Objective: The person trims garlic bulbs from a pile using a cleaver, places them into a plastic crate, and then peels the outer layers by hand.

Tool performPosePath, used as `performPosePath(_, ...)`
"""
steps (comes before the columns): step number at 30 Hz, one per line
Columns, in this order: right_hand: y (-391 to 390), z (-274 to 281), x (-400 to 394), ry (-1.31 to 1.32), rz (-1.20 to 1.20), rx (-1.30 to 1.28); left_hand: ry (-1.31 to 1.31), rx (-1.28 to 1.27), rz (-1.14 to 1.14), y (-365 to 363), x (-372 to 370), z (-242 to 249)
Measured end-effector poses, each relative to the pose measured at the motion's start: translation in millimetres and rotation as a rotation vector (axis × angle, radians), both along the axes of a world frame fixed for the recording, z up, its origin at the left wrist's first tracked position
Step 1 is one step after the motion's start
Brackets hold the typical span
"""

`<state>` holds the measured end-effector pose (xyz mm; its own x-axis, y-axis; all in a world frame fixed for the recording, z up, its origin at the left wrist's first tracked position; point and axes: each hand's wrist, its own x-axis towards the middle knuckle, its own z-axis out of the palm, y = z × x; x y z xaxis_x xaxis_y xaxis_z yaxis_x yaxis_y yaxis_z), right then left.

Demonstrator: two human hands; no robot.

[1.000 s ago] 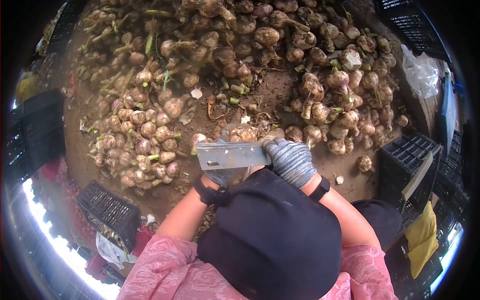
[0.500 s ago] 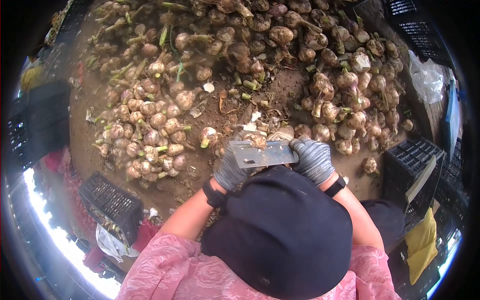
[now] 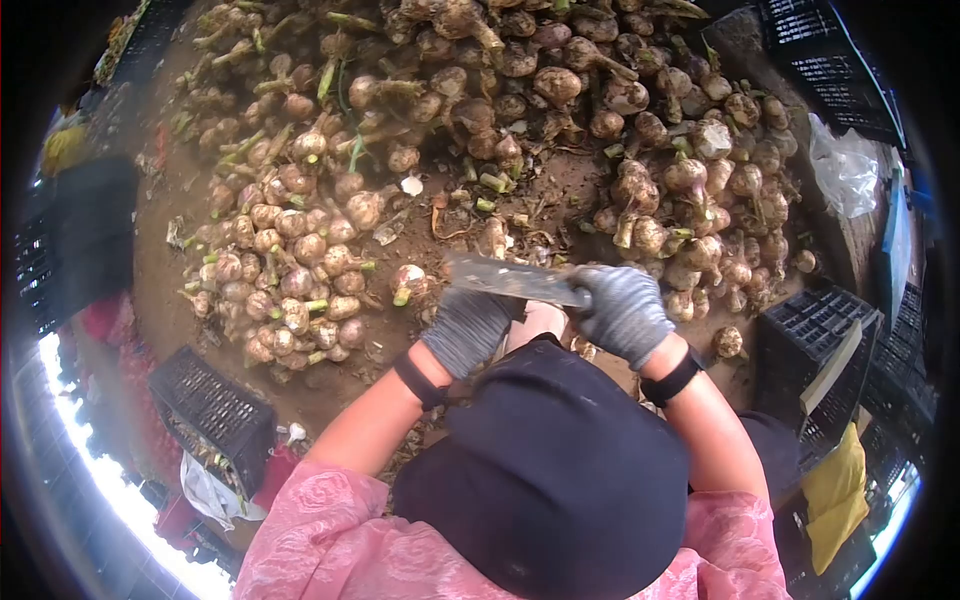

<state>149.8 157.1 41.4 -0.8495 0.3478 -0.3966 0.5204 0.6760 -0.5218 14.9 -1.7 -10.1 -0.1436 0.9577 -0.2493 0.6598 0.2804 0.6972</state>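
Note:
My right hand (image 3: 627,316), in a grey knit glove, is wrapped round the handle end of a wide, dirt-smeared knife (image 3: 508,280). The blade points left, across the front of my left hand (image 3: 470,328). That hand, gloved too, is curled, and the blade covers its fingertips; what they hold is hidden. Just beyond the blade shows a garlic bulb (image 3: 494,238). Between my hands is a pale, flat-faced piece (image 3: 540,322), partly covered by my dark cap. Another garlic bulb (image 3: 408,280) with a cut green stem lies left of the blade tip.
Trimmed garlic (image 3: 300,265) is heaped on the left, and more bulbs with stems (image 3: 700,190) pile up at the right and far side. Black plastic crates (image 3: 212,405) stand left and right (image 3: 820,335). A clear plastic bag (image 3: 845,165) lies at the right edge.
The knife has tilted from showing its broad face to a narrower view, its handle end nearer me. My left hand has turned and shifted slightly right. The bulb behind the blade appears farther away.

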Motion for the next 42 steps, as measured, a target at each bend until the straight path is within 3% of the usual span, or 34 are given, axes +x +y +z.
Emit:
performPosePath(2, 2, 6, -17, -0.131, 0.079, -0.049, -0.036, 0.125, 0.093, 3, 10, -16)
performPosePath(5, 10, 14, -39, -0.239, 0.155, -0.086, 0.106, 0.034, -0.056, 10, 7, -3)
performPosePath(7, 15, 5, -39, -0.218, 0.133, -0.134, 0.43, 0.215, -0.191, 8, 3, 5)
performPosePath(10, 31, -8, -20, -0.295, 0.067, -0.231, 0.469, 0.246, -0.125, 4, -13, 14)
performPosePath(13, 49, -23, 25, -0.39, -0.018, -0.166, 0.486, 0.341, 0.01, -9, -40, 4)
performPosePath(14, 51, -25, 37, -0.369, -0.033, -0.161, 0.312, 0.257, 0.146, -17, -52, -4)
performPosePath(16, 53, -24, 50, -0.35, -0.06, -0.118, 0.419, 0.086, 0.254, -27, -88, -7)
performPosePath(19, 54, -29, 58, -0.344, -0.126, -0.125, 1.122, -0.397, 0.28, -29, -135, 21)
performPosePath(20, 53, -32, 61, -0.288, -0.146, -0.108, 1.125, -0.392, 0.284, -20, -139, 25)
performPosePath(22, 52, -37, 59, -0.26, -0.196, -0.131, 0.947, -0.362, 0.485, 0, -147, 24)
performPosePath(23, 51, -38, 55, -0.268, -0.223, -0.131, 0.842, -0.041, 0.416, 3, -151, -1)
performPosePath(26, 57, -23, 42, -0.364, -0.172, -0.133, 0.401, -0.021, 0.256, 78, -125, -13)
performPosePath(28, 57, -19, 42, -0.325, -0.197, -0.11, 0.451, -0.291, 0.189, 126, -117, -17)
performPosePath(29, 56, -17, 43, -0.285, -0.222, -0.095, 0.549, -0.336, 0.107, 135, -124, -44)
performPosePath(32, 59, -18, 46, -0.275, -0.241, -0.115, 0.656, -0.48, 0.074, 158, -125, -50)
performPosePath(36, 56, -26, 48, -0.18, -0.284, -0.13, 0.532, -0.308, 0.124, 144, -125, -43)
performPosePath(38, 52, -27, 39, -0.143, -0.29, -0.133, 0.22, -0.154, 0.209, 113, -119, -70)
performPosePath(40, 43, -28, 27, -0.054, -0.251, -0.091, -0.215, -0.094, 0.378, 89, -98, -50)
performPosePath(41, 37, -28, 21, 0.035, -0.214, -0.044, -0.13, 0.031, 0.333, 77, -91, -44)
performPosePath(42, 31, -26, 13, 0.057, -0.184, 0.008, -0.408, 0.025, 0.45, 67, -84, -48)
